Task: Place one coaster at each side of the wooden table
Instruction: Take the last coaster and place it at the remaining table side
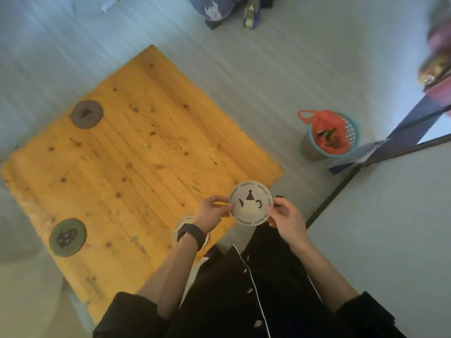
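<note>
wooden table [127, 167] corner under two-handed white coaster [250, 203]

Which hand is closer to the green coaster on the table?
Left. The left hand grips the white coaster above the table's near edge, on the side toward the green coaster. The right hand grips its other side, off the table, farther away.

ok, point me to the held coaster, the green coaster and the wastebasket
held coaster [251, 203], head view, on its teapot print
green coaster [67, 237], head view, middle of its face
wastebasket [354, 132], head view, on its teal rim
</note>
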The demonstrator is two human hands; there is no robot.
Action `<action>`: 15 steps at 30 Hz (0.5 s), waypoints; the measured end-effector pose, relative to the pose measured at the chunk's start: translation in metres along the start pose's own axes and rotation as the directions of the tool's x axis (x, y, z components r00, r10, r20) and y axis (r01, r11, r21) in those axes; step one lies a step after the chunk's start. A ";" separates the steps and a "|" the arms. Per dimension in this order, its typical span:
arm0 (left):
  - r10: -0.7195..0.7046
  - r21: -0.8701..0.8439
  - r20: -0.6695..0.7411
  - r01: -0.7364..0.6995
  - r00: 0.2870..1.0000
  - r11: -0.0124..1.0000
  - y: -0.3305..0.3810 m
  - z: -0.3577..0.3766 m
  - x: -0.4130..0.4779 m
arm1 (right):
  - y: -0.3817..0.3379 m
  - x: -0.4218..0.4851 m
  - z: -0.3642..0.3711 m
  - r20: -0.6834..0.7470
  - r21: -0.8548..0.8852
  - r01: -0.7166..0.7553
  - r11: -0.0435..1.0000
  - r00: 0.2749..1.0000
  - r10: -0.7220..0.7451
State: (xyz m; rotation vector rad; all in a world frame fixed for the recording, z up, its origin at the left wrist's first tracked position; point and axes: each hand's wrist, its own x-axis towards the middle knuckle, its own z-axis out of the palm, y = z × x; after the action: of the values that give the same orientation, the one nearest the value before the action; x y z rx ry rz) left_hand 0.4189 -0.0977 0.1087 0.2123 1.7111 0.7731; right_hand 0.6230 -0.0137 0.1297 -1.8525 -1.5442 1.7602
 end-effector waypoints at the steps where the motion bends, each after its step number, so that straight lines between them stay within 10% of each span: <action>1: 0.004 0.016 0.011 -0.004 1.000 1.000 0.010 0.013 0.008 | -0.002 0.009 -0.014 -0.018 0.012 -0.005 1.000 1.000 0.005; 15: -0.087 -0.045 0.009 0.087 0.996 0.995 0.158 0.225 0.130 | -0.062 0.191 -0.238 -0.012 -0.211 0.062 0.976 0.998 -0.066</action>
State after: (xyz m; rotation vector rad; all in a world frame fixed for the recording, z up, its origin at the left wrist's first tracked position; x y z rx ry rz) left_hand 0.5469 0.1761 0.0773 0.1079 1.6826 0.7452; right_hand 0.7391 0.2756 0.1203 -1.8800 -1.8238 1.6007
